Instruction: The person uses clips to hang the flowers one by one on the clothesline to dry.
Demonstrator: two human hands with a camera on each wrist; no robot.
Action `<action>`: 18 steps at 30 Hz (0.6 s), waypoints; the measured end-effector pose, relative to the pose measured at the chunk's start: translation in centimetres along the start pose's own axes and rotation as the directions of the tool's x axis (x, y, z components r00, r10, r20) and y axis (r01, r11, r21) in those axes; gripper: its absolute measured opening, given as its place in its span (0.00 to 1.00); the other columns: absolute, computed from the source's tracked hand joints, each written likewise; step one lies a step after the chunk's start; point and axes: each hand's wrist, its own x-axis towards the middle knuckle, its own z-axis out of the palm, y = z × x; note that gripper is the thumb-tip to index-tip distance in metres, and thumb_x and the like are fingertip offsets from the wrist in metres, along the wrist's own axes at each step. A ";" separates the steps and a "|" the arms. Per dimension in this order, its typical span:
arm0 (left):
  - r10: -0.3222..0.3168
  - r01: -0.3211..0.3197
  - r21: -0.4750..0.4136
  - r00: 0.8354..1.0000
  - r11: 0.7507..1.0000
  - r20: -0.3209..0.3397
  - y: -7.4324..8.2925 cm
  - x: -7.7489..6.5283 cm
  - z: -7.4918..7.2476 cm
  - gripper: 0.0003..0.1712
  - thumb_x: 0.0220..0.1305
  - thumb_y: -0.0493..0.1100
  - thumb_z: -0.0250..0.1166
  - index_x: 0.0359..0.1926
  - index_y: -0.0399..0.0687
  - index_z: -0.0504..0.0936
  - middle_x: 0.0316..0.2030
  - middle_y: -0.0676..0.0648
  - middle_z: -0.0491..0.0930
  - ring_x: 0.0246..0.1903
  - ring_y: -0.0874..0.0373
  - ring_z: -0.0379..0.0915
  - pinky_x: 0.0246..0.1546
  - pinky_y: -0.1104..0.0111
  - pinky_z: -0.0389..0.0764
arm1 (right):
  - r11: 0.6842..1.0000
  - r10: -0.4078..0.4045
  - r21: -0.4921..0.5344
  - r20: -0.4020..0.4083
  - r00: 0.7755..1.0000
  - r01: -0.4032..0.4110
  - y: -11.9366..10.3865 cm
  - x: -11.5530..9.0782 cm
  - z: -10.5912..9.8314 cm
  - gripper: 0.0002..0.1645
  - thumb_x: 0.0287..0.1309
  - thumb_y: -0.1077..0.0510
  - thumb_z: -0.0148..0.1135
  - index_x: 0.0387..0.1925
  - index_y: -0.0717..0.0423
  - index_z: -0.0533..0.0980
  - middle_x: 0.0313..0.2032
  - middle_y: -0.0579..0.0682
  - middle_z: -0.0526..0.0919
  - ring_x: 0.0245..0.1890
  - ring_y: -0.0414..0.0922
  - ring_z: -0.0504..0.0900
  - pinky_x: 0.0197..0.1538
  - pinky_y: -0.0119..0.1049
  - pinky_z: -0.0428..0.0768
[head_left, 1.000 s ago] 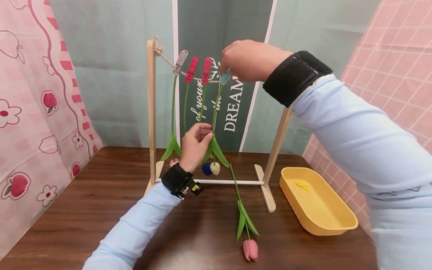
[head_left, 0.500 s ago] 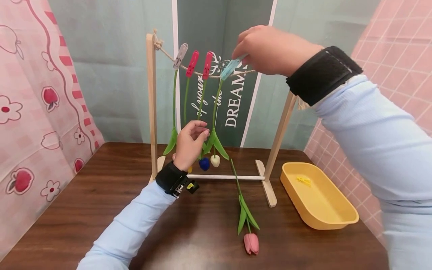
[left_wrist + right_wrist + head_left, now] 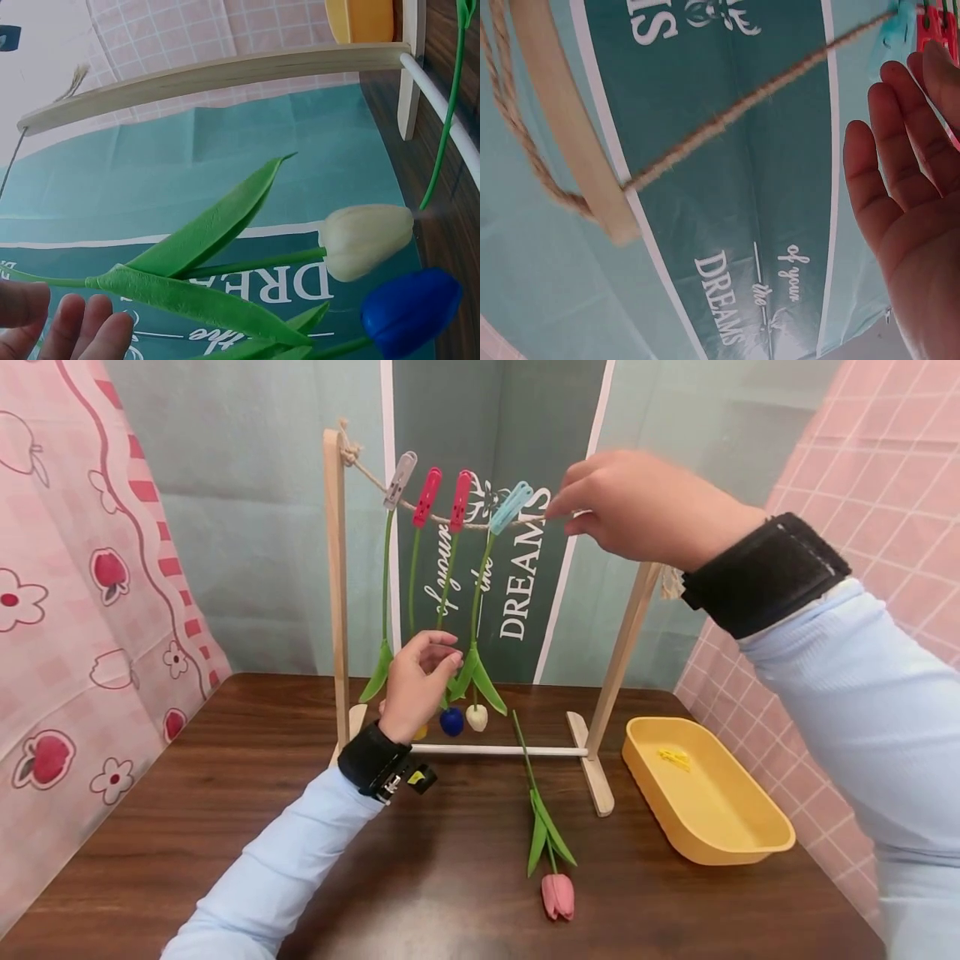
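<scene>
A white tulip (image 3: 476,718) hangs head down by its stem from a light blue clothespin (image 3: 512,508) on the rope. My right hand (image 3: 637,506) is just right of that clothespin, holding nothing, its fingers extended in the right wrist view. Left of it, a grey clothespin (image 3: 400,481) and two red clothespins, one at the middle (image 3: 427,497), hold further stems. My left hand (image 3: 420,681) is beside the white tulip's leaves, fingers loosely bent, gripping nothing; it partly hides the stems behind. A blue tulip (image 3: 411,311) hangs beside the white one.
The rope is tied to a wooden stand (image 3: 337,585) with a white lower bar (image 3: 495,749). A pink tulip (image 3: 557,896) lies on the brown table (image 3: 420,877), its stem end near the bar. At right is a yellow tray (image 3: 720,852) with yellow clothespins (image 3: 673,760).
My right hand has let go of the light blue clothespin and moved right, away from it. The clothespin stays on the rope with the white tulip. My left hand has shifted slightly left from the stem.
</scene>
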 end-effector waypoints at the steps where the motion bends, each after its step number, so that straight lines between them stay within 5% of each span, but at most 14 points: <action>1: -0.002 0.002 0.007 1.000 1.000 0.002 0.0 -0.1 -0.1 0.11 0.67 0.34 0.62 0.49 0.36 0.78 0.40 0.36 0.82 0.39 0.44 0.79 0.38 0.68 0.77 | 1.000 -0.007 0.005 -0.001 1.000 0.007 0.0 -0.2 0.2 0.14 0.56 0.72 0.65 0.45 0.70 0.81 0.39 0.64 0.80 0.41 0.60 0.78 0.48 0.54 0.77; 18: -0.047 0.043 0.060 0.997 0.997 0.058 -0.3 -1.6 -2.3 0.12 0.67 0.36 0.63 0.50 0.39 0.78 0.39 0.40 0.83 0.37 0.50 0.79 0.38 0.66 0.78 | 0.993 -0.044 0.105 -0.012 0.999 0.045 -0.3 -3.8 4.7 0.13 0.53 0.73 0.67 0.43 0.67 0.82 0.37 0.59 0.83 0.38 0.56 0.82 0.44 0.52 0.80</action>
